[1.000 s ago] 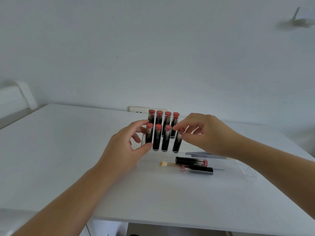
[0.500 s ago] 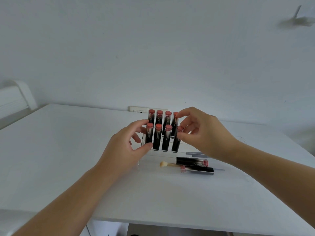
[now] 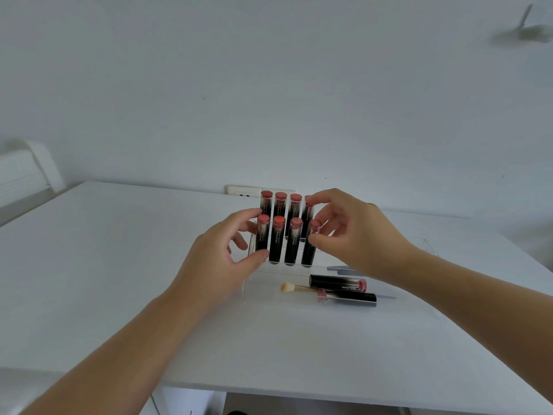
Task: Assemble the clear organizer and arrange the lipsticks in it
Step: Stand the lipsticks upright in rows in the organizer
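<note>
A clear organizer (image 3: 425, 245) stands on the white table (image 3: 104, 265). Several black lipsticks with pink caps (image 3: 276, 244) stand upright in two rows at its left end. My left hand (image 3: 221, 256) grips the leftmost front lipstick (image 3: 262, 232) and the organizer's left side between thumb and fingers. My right hand (image 3: 353, 232) pinches the rightmost front lipstick (image 3: 309, 250) with the thumb, while its index finger touches the cap of the rightmost back lipstick (image 3: 308, 205). Two more lipsticks (image 3: 338, 283) lie flat in the front tray.
A small makeup brush (image 3: 294, 287) lies in the front tray beside the flat lipsticks. A wall socket (image 3: 244, 191) sits behind the organizer. A white chair back (image 3: 27, 172) is at far left. The table's front edge runs close below my arms.
My right hand has risen: its index finger moved from the front row up to the back right lipstick's cap. My left hand has stayed put.
</note>
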`<state>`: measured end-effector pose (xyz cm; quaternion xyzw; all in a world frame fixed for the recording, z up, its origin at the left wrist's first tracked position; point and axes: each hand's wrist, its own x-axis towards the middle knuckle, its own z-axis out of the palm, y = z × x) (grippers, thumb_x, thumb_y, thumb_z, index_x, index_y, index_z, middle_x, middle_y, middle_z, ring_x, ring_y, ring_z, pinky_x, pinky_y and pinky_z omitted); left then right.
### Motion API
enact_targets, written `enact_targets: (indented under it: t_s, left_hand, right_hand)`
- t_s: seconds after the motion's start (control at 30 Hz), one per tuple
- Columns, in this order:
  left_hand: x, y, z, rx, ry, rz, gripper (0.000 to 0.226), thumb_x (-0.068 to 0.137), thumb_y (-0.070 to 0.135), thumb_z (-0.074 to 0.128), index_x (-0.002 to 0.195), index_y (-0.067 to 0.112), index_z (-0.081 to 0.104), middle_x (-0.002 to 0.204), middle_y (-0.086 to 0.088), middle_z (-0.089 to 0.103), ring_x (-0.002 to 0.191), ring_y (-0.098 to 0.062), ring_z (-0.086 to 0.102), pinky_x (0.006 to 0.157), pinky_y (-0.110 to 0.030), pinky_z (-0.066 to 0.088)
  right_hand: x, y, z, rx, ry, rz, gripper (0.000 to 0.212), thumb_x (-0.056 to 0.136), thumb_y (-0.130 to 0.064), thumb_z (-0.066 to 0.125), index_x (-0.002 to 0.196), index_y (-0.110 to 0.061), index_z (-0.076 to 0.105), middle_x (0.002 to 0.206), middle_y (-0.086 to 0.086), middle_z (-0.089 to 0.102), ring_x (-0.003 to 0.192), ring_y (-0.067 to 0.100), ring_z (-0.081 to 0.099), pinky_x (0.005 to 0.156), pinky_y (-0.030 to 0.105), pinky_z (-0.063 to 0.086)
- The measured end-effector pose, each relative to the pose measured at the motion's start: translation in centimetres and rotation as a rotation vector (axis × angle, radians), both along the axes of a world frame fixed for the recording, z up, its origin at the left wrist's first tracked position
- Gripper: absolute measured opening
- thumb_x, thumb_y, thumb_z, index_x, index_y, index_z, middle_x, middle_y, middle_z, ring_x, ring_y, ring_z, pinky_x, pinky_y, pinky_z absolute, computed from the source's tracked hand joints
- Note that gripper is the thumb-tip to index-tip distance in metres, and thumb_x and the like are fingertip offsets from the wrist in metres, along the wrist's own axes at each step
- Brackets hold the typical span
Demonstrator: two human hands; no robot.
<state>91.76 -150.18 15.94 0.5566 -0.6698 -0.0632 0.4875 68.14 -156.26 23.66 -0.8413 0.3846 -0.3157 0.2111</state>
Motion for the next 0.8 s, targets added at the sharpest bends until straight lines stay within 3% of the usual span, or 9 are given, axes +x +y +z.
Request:
enact_targets:
  t_s: [0.27, 0.4, 0.53, 0.67, 0.8]
  left_hand:
    - [-0.01, -0.12, -0.04, 0.004, 0.002, 0.005, 0.065, 0.083, 0.030, 0.082, 0.129, 0.061, 0.048, 0.113, 0.034, 0.061, 0.096, -0.004, 0.058, 0.070, -0.008, 0.040]
    - [-0.05, 0.00, -0.03, -0.004, -0.001, 0.011, 0.064, 0.082, 0.029, 0.082, 0.133, 0.052, 0.051, 0.113, 0.039, 0.058, 0.095, -0.001, 0.057, 0.070, -0.005, 0.039]
    - [-0.12, 0.10, 0.12, -0.008, -0.011, 0.011, 0.065, 0.082, 0.028, 0.082, 0.129, 0.057, 0.048, 0.112, 0.045, 0.056, 0.095, 0.002, 0.057, 0.070, -0.004, 0.038]
    - [-0.10, 0.08, 0.04, -0.004, 0.001, 0.010, 0.064, 0.082, 0.028, 0.082, 0.132, 0.054, 0.051, 0.112, 0.040, 0.058, 0.094, 0.001, 0.057, 0.070, -0.005, 0.039]
    - [-0.07, 0.11, 0.15, -0.010, -0.007, 0.003, 0.067, 0.082, 0.028, 0.082, 0.126, 0.063, 0.046, 0.112, 0.040, 0.058, 0.094, 0.001, 0.057, 0.070, -0.004, 0.038]
  right_hand:
    - [0.13, -0.19, -0.55, -0.024, -0.015, 0.007, 0.047, 0.084, -0.018, 0.074, 0.122, -0.039, 0.057, 0.091, -0.009, 0.069, 0.079, 0.004, 0.067, 0.070, 0.018, 0.055]
    - [0.18, -0.20, -0.82, -0.027, -0.055, 0.025, 0.059, 0.084, -0.016, 0.075, 0.131, -0.042, 0.050, 0.090, -0.009, 0.069, 0.079, 0.004, 0.068, 0.072, 0.016, 0.053]
    - [0.24, -0.19, -0.99, -0.039, -0.067, 0.041, 0.074, 0.083, -0.015, 0.075, 0.136, -0.052, 0.039, 0.089, -0.014, 0.068, 0.079, 0.004, 0.069, 0.074, 0.017, 0.055]
    - [0.37, -0.14, -1.04, -0.039, -0.074, 0.053, 0.080, 0.083, -0.014, 0.075, 0.140, -0.053, 0.034, 0.092, -0.019, 0.067, 0.078, 0.006, 0.070, 0.075, 0.020, 0.056]
    - [0.29, -0.05, -1.00, -0.046, -0.069, 0.058, 0.084, 0.084, -0.016, 0.075, 0.144, -0.053, 0.029, 0.095, -0.019, 0.067, 0.082, 0.005, 0.069, 0.078, 0.019, 0.055]
